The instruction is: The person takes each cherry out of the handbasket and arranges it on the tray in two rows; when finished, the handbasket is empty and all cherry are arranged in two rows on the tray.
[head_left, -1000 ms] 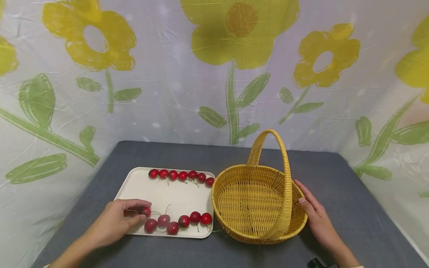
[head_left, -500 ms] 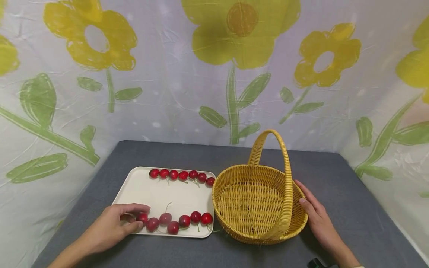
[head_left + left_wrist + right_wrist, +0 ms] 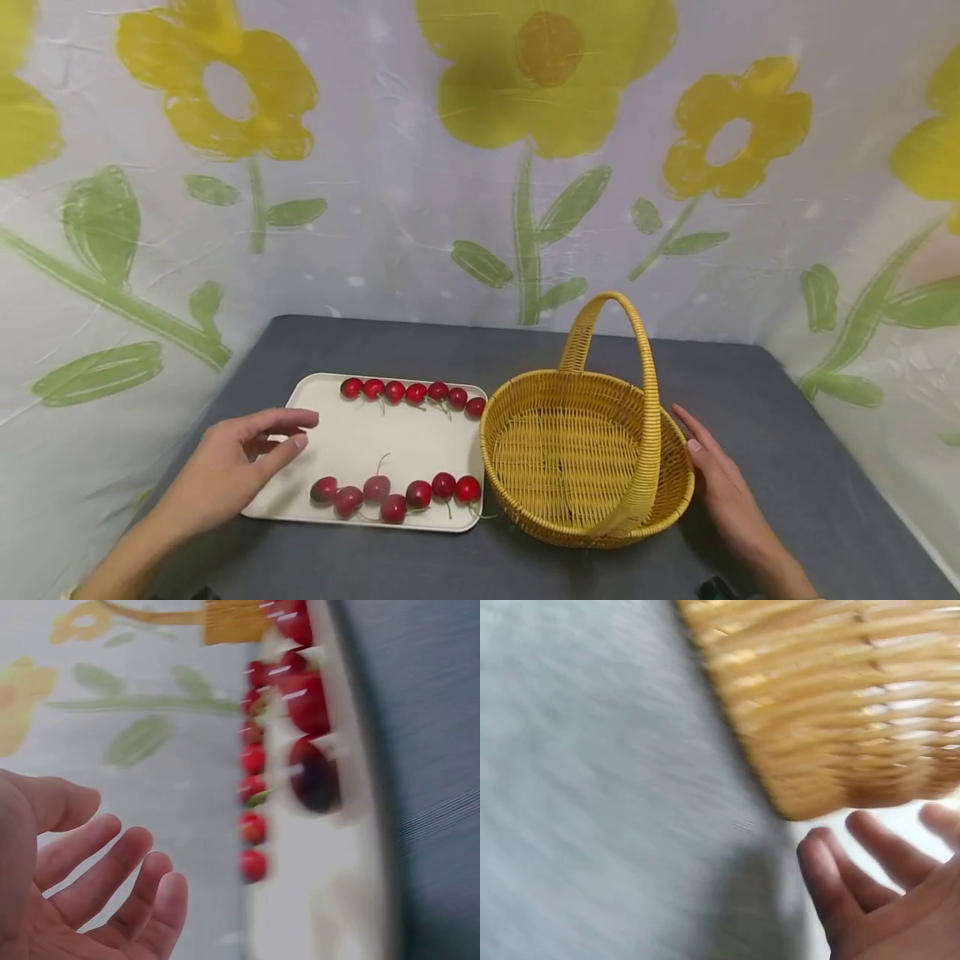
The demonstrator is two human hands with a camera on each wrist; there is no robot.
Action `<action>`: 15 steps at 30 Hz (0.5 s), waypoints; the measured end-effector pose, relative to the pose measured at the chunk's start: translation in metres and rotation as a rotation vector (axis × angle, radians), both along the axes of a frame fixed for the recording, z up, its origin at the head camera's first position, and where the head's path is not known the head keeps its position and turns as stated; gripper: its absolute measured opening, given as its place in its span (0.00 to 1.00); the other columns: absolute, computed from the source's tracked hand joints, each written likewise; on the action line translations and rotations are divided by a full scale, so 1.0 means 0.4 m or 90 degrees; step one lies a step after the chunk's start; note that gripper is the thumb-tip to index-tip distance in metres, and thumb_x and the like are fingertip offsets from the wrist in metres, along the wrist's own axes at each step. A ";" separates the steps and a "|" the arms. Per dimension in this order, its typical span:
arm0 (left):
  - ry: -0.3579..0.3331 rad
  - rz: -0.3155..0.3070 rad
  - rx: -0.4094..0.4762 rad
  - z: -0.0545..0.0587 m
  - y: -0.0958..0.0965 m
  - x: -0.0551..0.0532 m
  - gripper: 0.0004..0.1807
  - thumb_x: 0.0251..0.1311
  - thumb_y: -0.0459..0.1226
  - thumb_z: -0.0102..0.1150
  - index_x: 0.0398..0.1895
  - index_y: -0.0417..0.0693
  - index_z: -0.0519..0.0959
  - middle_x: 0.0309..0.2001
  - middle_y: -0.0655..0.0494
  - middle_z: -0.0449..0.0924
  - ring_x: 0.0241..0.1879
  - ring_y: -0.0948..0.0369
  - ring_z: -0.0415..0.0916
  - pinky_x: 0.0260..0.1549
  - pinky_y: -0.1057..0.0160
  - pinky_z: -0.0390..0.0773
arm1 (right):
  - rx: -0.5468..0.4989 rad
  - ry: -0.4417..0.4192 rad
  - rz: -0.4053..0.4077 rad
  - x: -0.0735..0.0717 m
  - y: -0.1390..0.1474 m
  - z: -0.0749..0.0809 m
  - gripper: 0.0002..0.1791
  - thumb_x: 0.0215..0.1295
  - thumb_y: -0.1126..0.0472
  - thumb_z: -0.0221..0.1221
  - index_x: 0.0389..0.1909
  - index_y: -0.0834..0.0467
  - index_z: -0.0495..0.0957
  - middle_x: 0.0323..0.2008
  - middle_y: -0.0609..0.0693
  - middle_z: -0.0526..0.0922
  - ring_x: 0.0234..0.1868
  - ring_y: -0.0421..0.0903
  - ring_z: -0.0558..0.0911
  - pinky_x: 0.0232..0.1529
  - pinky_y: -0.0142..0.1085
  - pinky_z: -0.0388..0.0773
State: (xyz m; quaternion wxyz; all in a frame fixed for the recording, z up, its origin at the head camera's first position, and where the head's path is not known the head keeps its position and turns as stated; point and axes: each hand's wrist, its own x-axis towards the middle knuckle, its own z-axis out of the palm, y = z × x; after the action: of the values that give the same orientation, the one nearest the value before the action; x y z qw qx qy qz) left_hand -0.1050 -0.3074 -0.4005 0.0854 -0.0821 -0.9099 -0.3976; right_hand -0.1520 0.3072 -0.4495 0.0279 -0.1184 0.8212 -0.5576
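Note:
Over the left end of a white tray point(image 3: 337, 433), my left hand point(image 3: 225, 467) hovers with fingers loosely bent and nothing between them. The left wrist view shows the same empty left hand point(image 3: 97, 877), thumb and fingers apart. Red cherries lie in two rows on the tray: a back row point(image 3: 394, 392) and an uneven front row point(image 3: 393, 508), some with stems showing. The leftmost front cherry point(image 3: 324, 491) sits closest to my hand. My right hand point(image 3: 723, 492) is beside the right side of a yellow woven basket point(image 3: 570, 467), its relaxed fingertips close to the wall point(image 3: 817, 750).
The basket stands against the tray's right end, its tall arched handle point(image 3: 647, 417) rising above it, with no cherries inside. A dark grey cloth point(image 3: 735, 375) covers the table. Behind hangs a pale curtain point(image 3: 390, 208) printed with yellow flowers.
My left hand has set the leftmost front cherry down at the row's end, let go and moved up and left. The right hand has drawn slightly away from the basket.

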 end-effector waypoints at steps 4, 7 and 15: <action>0.076 0.024 -0.004 0.093 -0.028 -0.013 0.15 0.77 0.41 0.68 0.62 0.61 0.88 0.54 0.77 0.89 0.46 0.78 0.86 0.38 0.75 0.81 | 0.051 0.107 0.002 0.006 0.032 0.050 0.29 0.94 0.57 0.35 0.89 0.50 0.53 0.79 0.48 0.72 0.68 0.26 0.78 0.60 0.21 0.79; 0.142 0.054 -0.013 0.176 -0.044 -0.018 0.16 0.76 0.40 0.68 0.63 0.60 0.88 0.53 0.87 0.85 0.46 0.86 0.82 0.32 0.77 0.77 | 0.157 0.217 -0.030 0.012 0.059 0.108 0.30 0.91 0.63 0.42 0.88 0.47 0.59 0.74 0.30 0.74 0.68 0.25 0.76 0.59 0.17 0.76; 0.449 0.109 -0.158 0.332 -0.053 -0.023 0.16 0.67 0.36 0.69 0.57 0.47 0.91 0.53 0.86 0.85 0.46 0.95 0.69 0.47 0.87 0.63 | 0.402 0.493 -0.172 0.004 0.092 0.324 0.32 0.85 0.48 0.56 0.83 0.52 0.68 0.77 0.67 0.73 0.77 0.63 0.73 0.83 0.50 0.64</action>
State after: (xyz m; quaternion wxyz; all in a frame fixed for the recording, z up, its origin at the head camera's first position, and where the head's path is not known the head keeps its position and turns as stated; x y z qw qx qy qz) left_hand -0.1140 -0.3288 -0.2679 0.4157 -0.1472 -0.8694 -0.2228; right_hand -0.1506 0.3442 -0.3200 -0.3161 -0.1950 0.9075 -0.1962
